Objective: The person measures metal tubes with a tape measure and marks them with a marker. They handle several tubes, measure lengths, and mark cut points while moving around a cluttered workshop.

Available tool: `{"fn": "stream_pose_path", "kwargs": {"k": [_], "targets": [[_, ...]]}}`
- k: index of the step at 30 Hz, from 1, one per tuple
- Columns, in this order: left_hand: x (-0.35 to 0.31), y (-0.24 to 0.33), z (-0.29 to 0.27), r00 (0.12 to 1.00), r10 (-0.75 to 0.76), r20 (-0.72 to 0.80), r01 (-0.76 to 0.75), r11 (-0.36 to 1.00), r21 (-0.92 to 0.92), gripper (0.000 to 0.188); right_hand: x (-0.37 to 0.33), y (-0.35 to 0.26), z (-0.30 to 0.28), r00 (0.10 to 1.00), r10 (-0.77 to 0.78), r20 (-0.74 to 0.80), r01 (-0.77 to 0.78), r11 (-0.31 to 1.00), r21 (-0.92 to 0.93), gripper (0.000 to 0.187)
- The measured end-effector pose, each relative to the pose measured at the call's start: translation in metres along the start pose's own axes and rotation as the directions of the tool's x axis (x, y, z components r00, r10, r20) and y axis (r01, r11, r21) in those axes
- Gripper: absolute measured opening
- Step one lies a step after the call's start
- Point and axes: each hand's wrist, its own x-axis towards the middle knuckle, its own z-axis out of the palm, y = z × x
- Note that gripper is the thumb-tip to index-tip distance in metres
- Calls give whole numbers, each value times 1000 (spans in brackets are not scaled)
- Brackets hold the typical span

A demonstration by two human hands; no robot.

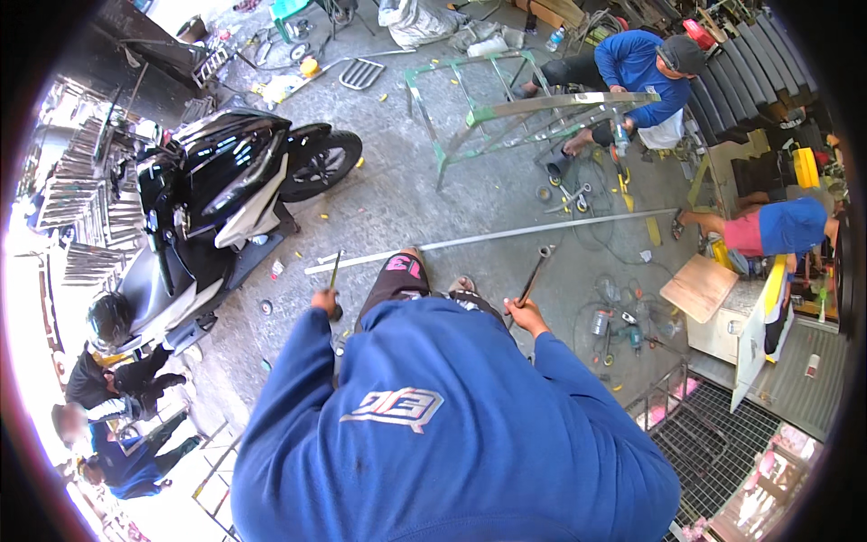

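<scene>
My left hand is closed around a thin, stick-like tool that points away from me; its exact kind is unclear. On the other side, my right hand grips a dark-handled tool with a small rounded metal head, tilted up and outward. A long, pale metal bar stretches across in front of me, past my knee. Both hands are apart from the bar.
A black motorcycle stands at left. Far right, a person in blue works at a green-and-grey metal frame. Cables and power tools lie at right, near a white cabinet. Another person is beyond it.
</scene>
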Motion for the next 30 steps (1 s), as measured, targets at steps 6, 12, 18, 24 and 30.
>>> {"fn": "stream_pose_path", "kwargs": {"k": [6, 12, 18, 24, 30], "targets": [[-70, -63, 34, 947, -5, 320, -99, 947, 306, 44, 31, -179, -17, 956, -286, -67, 289, 880, 376, 50], [59, 21, -30, 967, -150, 205, 253, 646, -720, 45, 92, -263, -1, 966, -253, 46, 257, 952, -167, 51], [268, 146, -170, 951, 276, 138, -140, 785, -603, 46, 154, -385, 43, 978, -210, 19, 210, 963, -167, 46], [382, 266, -235, 804, 563, 194, -504, 816, -283, 43, 170, -493, 17, 976, -204, -74, 191, 968, -161, 46], [429, 326, -234, 810, 553, 195, -562, 827, -16, 42, 184, -498, 30, 990, -54, -129, 50, 998, -29, 48]]}}
